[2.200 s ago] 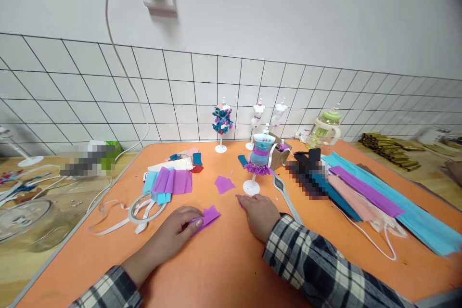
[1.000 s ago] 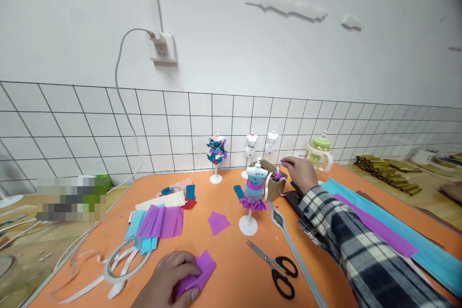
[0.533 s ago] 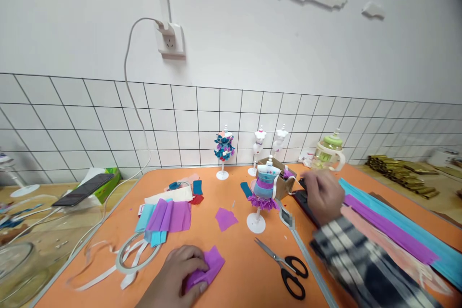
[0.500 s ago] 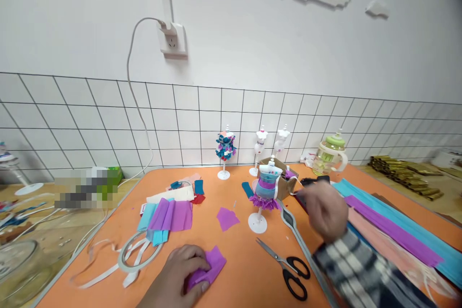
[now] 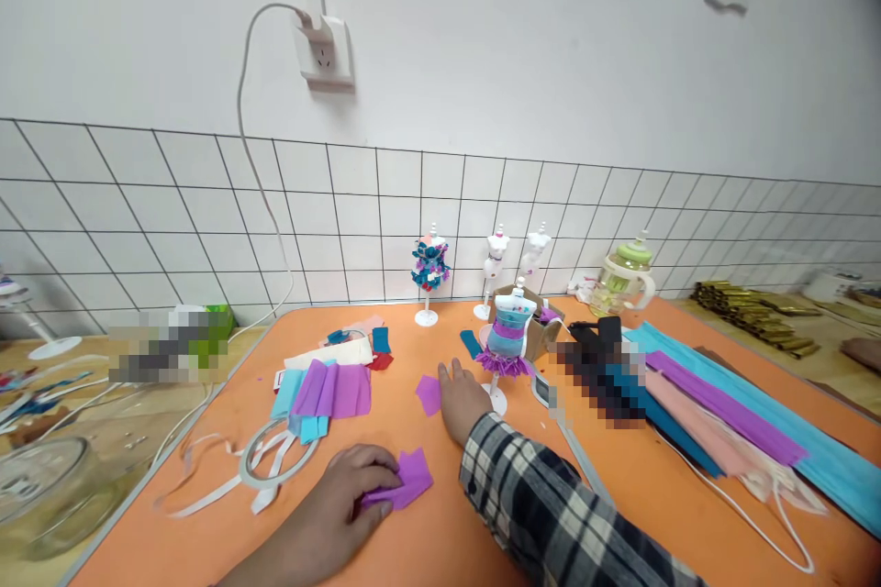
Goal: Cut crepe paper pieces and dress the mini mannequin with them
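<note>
Left hand (image 5: 358, 488) grips folded purple piece (image 5: 416, 475), which pokes out at its 2 o'clock. Right hand (image 5: 464, 399) palm down, can't tell if grasping; small purple scrap (image 5: 428, 394) right beside at 9 o'clock, ruffled mannequin (image 5: 509, 339) at 1 o'clock.

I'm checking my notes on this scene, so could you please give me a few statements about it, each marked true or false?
1. The left hand touches the near purple piece. True.
2. The tabletop is green. False: the tabletop is orange.
3. The green-lidded bottle stands right of the dress forms. True.
4. The right hand grips the bottle. False: the right hand is at the far purple piece.
5. The front dress form has a red fringe. False: the front dress form has a purple fringe.
</note>
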`<state>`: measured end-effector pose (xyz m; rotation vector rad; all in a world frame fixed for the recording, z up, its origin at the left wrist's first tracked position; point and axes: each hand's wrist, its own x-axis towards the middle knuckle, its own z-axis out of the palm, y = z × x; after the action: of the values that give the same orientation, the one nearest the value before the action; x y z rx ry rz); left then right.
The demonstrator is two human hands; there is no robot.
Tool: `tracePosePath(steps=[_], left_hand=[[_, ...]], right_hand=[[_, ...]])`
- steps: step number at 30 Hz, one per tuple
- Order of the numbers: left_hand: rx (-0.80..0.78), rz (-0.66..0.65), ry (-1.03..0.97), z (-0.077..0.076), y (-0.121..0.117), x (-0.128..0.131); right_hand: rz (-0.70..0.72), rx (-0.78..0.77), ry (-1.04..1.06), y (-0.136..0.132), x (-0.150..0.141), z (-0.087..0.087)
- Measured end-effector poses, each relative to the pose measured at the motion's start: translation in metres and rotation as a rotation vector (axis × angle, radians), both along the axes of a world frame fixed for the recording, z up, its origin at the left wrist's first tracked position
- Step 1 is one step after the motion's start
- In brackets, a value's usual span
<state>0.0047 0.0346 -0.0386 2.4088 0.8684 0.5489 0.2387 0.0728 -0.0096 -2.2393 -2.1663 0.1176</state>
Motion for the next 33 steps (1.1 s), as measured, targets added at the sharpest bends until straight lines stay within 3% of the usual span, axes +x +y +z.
tracePosePath(steps=[4,7,9,12,15,17,18,20,21,23,27,33], left_hand=[[0.004,-0.016,-0.003,0.000,0.001,-0.002],[0.016,-0.025,-0.007,0.000,0.004,-0.003],[0.017,-0.033,-0.007,-0.002,0.007,-0.004],[0.018,-0.030,0.001,-0.005,0.008,-0.003],[0.037,0.036,0.038,-0.007,0.007,0.005],[0.055,0.098,0.079,-0.008,0.007,0.010],[0.062,0.119,0.096,-0.008,0.007,0.013],[0.073,0.130,0.112,-0.008,0.008,0.015],[0.076,0.126,0.112,-0.008,0.009,0.015],[0.080,0.113,0.110,-0.007,0.010,0.014],[0.061,0.092,0.110,-0.001,0.010,0.014],[0.026,0.099,0.064,0.005,0.010,0.017]], right_hand=[[-0.025,0.002,0.022,0.015,-0.001,-0.004],[-0.014,0.007,0.043,0.010,-0.001,0.000],[0.023,0.024,0.061,-0.008,-0.005,0.003],[0.146,0.122,0.093,-0.060,-0.007,0.008],[0.476,0.630,0.121,-0.112,0.016,0.019],[0.459,0.910,0.120,-0.123,0.054,0.034],[0.363,1.032,0.103,-0.118,0.078,0.043],[0.024,1.140,0.072,-0.088,0.129,0.060],[-0.124,1.104,0.057,-0.068,0.152,0.067],[-0.257,0.861,0.003,-0.025,0.188,0.076],[-0.212,0.715,-0.015,0.027,0.217,0.076],[-0.187,0.640,0.015,0.024,0.224,0.063]])
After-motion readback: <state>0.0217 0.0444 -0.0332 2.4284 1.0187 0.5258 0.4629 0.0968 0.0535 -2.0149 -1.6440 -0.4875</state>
